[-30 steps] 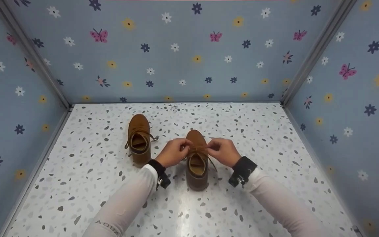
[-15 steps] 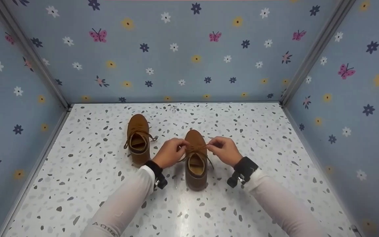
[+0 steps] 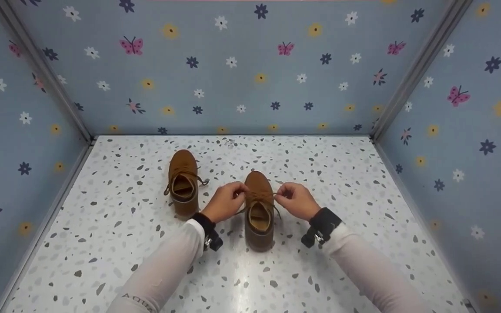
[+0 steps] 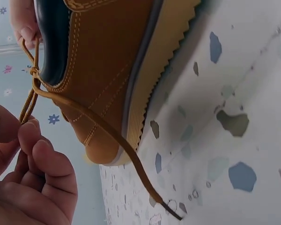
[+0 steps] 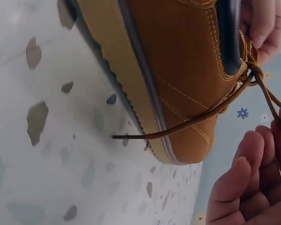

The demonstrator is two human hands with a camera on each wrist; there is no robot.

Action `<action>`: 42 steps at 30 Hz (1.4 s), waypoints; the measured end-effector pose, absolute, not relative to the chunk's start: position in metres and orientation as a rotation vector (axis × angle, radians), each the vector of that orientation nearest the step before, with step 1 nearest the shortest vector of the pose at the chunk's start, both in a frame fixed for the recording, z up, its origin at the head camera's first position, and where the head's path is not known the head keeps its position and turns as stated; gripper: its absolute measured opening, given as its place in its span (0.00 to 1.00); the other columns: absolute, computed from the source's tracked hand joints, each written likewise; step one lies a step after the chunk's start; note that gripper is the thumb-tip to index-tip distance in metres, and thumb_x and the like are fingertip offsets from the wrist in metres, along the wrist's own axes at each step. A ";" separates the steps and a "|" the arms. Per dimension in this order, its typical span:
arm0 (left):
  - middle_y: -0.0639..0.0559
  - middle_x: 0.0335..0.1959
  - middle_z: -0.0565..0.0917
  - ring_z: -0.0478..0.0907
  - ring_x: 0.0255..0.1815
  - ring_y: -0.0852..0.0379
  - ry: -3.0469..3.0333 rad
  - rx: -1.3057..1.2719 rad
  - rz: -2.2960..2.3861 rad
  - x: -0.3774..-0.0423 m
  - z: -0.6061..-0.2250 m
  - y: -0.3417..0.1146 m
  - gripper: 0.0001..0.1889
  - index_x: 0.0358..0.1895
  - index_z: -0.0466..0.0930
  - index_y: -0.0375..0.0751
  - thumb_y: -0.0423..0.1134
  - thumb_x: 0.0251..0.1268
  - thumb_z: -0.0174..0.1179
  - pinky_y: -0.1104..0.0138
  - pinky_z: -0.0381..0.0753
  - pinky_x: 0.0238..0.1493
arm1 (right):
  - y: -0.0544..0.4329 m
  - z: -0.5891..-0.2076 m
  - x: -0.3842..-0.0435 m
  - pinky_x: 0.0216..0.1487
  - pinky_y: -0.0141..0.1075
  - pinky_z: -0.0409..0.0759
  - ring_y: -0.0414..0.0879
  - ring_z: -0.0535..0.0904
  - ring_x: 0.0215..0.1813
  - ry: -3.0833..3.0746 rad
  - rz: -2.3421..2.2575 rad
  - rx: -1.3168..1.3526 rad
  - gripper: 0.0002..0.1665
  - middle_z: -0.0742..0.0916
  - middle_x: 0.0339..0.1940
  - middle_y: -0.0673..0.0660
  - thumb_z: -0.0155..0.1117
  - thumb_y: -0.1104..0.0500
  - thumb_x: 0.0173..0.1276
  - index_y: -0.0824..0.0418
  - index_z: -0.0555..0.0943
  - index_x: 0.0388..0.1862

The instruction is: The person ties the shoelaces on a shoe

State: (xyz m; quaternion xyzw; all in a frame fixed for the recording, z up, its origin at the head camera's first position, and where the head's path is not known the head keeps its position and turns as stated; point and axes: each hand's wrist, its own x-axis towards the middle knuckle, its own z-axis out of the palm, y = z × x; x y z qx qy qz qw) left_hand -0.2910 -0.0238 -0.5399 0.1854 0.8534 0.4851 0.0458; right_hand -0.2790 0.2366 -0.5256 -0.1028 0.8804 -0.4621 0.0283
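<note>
A brown lace-up shoe (image 3: 260, 234) stands upright between my hands in the head view, toe pointing away. Its lace is knotted in a bow (image 4: 33, 71) above the tongue. My left hand (image 3: 224, 201) pinches one loop of the shoelace (image 4: 29, 105) between thumb and forefinger. On the other side my right hand (image 3: 297, 201) pinches the opposite loop (image 5: 270, 103). Both loops are drawn out taut to the sides. A loose lace end (image 4: 131, 152) hangs down the shoe's left side, and another lace end (image 5: 178, 127) trails down the right side.
The matching brown shoe (image 3: 185, 204) stands to the left and slightly farther back, its lace also in a bow. Under both lies a white speckled surface (image 3: 328, 269). Blue panels (image 3: 233, 52) printed with flowers and butterflies enclose it at the back and sides.
My hands have drawn slightly apart, pulling the loops outward, the right hand a little farther right. Both shoes stay in place.
</note>
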 end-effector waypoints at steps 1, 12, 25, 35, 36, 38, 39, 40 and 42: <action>0.47 0.46 0.86 0.79 0.44 0.56 2.588 0.551 1.497 -0.291 -0.540 -0.023 0.09 0.49 0.85 0.43 0.34 0.75 0.55 0.60 0.80 0.50 | 0.236 -0.525 -0.279 0.39 0.33 0.77 0.39 0.78 0.33 2.748 -1.379 -0.338 0.07 0.85 0.29 0.48 0.71 0.59 0.69 0.58 0.82 0.32; 0.54 0.33 0.82 0.76 0.35 0.60 2.522 0.499 1.653 -0.292 -0.540 -0.017 0.07 0.41 0.85 0.41 0.31 0.65 0.59 0.67 0.77 0.41 | 0.239 -0.517 -0.284 0.34 0.31 0.78 0.39 0.79 0.30 2.648 -1.394 -0.438 0.08 0.84 0.28 0.48 0.72 0.57 0.71 0.60 0.83 0.34; 0.42 0.45 0.83 0.87 0.49 0.56 2.061 0.201 2.210 -0.295 -0.540 0.002 0.09 0.47 0.77 0.29 0.25 0.66 0.56 0.70 0.82 0.47 | 0.232 -0.525 -0.290 0.32 0.32 0.80 0.42 0.80 0.31 2.240 -1.996 0.019 0.11 0.87 0.33 0.53 0.66 0.58 0.75 0.67 0.85 0.45; 0.36 0.50 0.76 0.85 0.46 0.53 1.517 -0.178 2.389 -0.300 -0.532 0.013 0.07 0.46 0.67 0.38 0.22 0.75 0.46 0.64 0.85 0.51 | 0.220 -0.524 -0.289 0.31 0.33 0.78 0.44 0.78 0.31 2.125 -2.006 0.087 0.09 0.82 0.29 0.49 0.65 0.61 0.74 0.58 0.78 0.31; 0.38 0.47 0.75 0.83 0.44 0.53 1.509 -0.198 2.385 -0.301 -0.532 0.014 0.08 0.46 0.67 0.38 0.22 0.76 0.44 0.64 0.85 0.51 | 0.220 -0.524 -0.288 0.31 0.33 0.79 0.45 0.78 0.32 2.166 -1.977 0.061 0.10 0.82 0.29 0.49 0.66 0.61 0.73 0.57 0.78 0.30; 0.42 0.41 0.73 0.81 0.41 0.53 1.508 -0.230 2.367 -0.302 -0.531 0.016 0.11 0.47 0.67 0.40 0.20 0.74 0.40 0.64 0.85 0.50 | 0.220 -0.522 -0.288 0.33 0.34 0.80 0.46 0.79 0.33 2.232 -1.943 0.021 0.10 0.82 0.29 0.49 0.68 0.61 0.71 0.56 0.78 0.30; 0.43 0.40 0.71 0.79 0.39 0.53 1.511 -0.235 2.359 -0.303 -0.531 0.017 0.13 0.48 0.67 0.40 0.20 0.74 0.39 0.65 0.85 0.49 | 0.220 -0.522 -0.288 0.33 0.35 0.80 0.46 0.80 0.34 2.250 -1.939 0.009 0.10 0.83 0.29 0.49 0.68 0.61 0.71 0.56 0.78 0.30; 0.44 0.39 0.70 0.78 0.38 0.54 1.509 -0.239 2.358 -0.303 -0.530 0.018 0.15 0.49 0.67 0.40 0.19 0.72 0.38 0.65 0.84 0.48 | 0.220 -0.521 -0.288 0.34 0.36 0.80 0.46 0.80 0.34 2.258 -1.942 0.001 0.09 0.83 0.29 0.49 0.68 0.61 0.71 0.56 0.78 0.30; 0.46 0.37 0.67 0.73 0.35 0.55 1.481 -0.241 2.381 -0.305 -0.530 0.020 0.16 0.49 0.68 0.40 0.18 0.69 0.37 0.66 0.82 0.45 | 0.219 -0.521 -0.289 0.34 0.36 0.81 0.47 0.82 0.34 2.253 -1.964 -0.003 0.09 0.84 0.30 0.51 0.68 0.61 0.71 0.57 0.78 0.31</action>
